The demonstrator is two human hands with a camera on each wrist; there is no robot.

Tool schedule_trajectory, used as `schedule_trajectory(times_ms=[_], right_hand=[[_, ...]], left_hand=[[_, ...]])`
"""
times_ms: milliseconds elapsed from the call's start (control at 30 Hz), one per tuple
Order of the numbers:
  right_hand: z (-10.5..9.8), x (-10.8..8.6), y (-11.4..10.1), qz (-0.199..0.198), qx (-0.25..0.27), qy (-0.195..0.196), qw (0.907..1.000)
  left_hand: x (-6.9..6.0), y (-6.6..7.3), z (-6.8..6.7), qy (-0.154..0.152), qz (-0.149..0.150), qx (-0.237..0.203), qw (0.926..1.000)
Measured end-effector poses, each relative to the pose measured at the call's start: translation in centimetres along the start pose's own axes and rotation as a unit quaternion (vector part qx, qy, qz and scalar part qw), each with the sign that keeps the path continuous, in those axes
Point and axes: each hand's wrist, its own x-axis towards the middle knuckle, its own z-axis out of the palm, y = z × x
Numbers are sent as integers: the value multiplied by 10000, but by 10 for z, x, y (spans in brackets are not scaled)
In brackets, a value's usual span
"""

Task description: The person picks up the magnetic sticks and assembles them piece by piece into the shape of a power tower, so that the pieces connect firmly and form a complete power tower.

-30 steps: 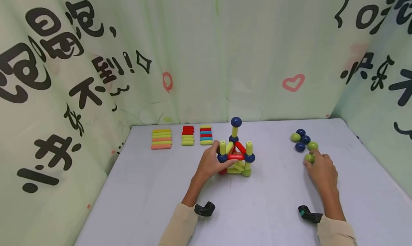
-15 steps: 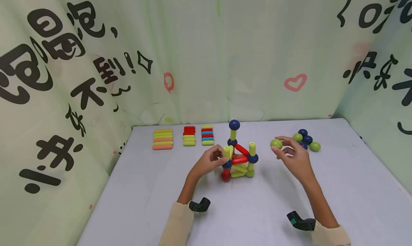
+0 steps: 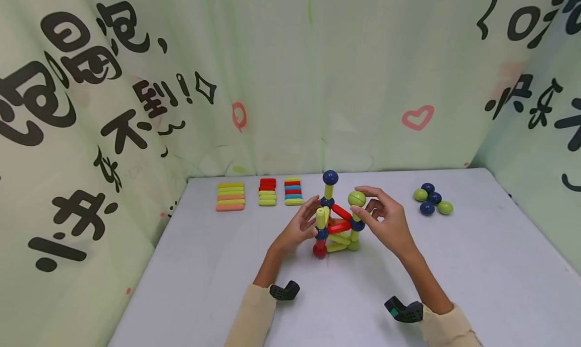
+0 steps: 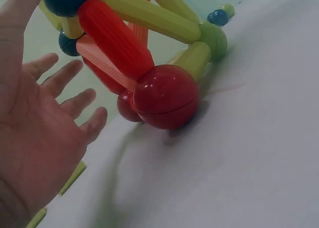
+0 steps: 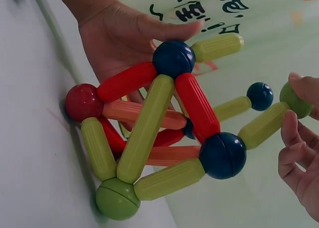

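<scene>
A frame of magnetic sticks and balls [image 3: 339, 228] stands on the table, with red and green balls at its base and blue balls higher up. My right hand [image 3: 389, 223] pinches a green ball [image 3: 356, 198] between thumb and fingers. In the right wrist view that ball meets the tip of a yellow-green stick [image 5: 264, 126] rising from a blue ball [image 5: 223, 155]. My left hand [image 3: 296, 232] is at the frame's left side, fingers spread and relaxed, thumb by a blue ball [image 5: 174, 59]. Another upright stick [image 3: 321, 218] has a bare top.
Stacked rows of sticks lie at the back left: a yellow and orange row [image 3: 230, 196], a red and green row [image 3: 267, 192], and a mixed row [image 3: 293, 191]. Several loose blue and green balls [image 3: 427, 208] sit at the back right. A printed curtain [image 3: 281, 84] hangs behind the table.
My right hand took a green ball from the loose group and carried it left to the top of the frame's right stick. The left hand's fingers have loosened beside the frame, which has turned slightly.
</scene>
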Motion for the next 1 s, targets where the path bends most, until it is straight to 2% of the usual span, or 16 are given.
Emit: schedule_trajectory(times_ms=[100, 200, 267, 367, 400, 467, 533, 600, 700, 800, 900, 1000], right_hand=[[-1, -1, -4, -21, 24, -35, 10000], [-2, -3, 13, 54, 353, 46, 9993], [-4, -5, 30, 204, 682, 265, 9971], [-13, -7, 57, 598, 739, 848, 9919], [-17, -7, 65, 751, 611, 1054, 9897], [-27, -7, 82, 1128, 30, 1369, 9841], [-38, -8, 99, 1446, -772, 1398, 9765], [-49, -9, 115, 1684, -1537, 1155, 9668], [-61, -13, 134, 1886, -2469, 545, 9489], [-66, -18, 146, 2067, -3011, 53, 9309], [-65, -22, 151, 2158, -3491, -179, 9117], [-63, -24, 156, 2085, -3723, -165, 9042]], left_hand=[[0, 1, 2, -86, -136, -173, 9997], [0, 1, 3, -147, -104, -258, 9995], [0, 2, 2, -176, -105, -201, 9996], [-2, 6, 0, -221, -117, -53, 9997], [-2, 9, 0, -233, -141, 18, 9996], [-3, 13, 0, -254, -215, 201, 9992], [-4, 18, 0, -306, -324, 451, 9980], [-4, 23, 2, -397, -445, 643, 9961], [-3, 26, 5, -503, -555, 896, 9932], [-3, 28, 9, -518, -603, 1021, 9916], [-3, 29, 13, -442, -755, 1171, 9893], [-2, 32, 18, -264, -989, 1291, 9863]])
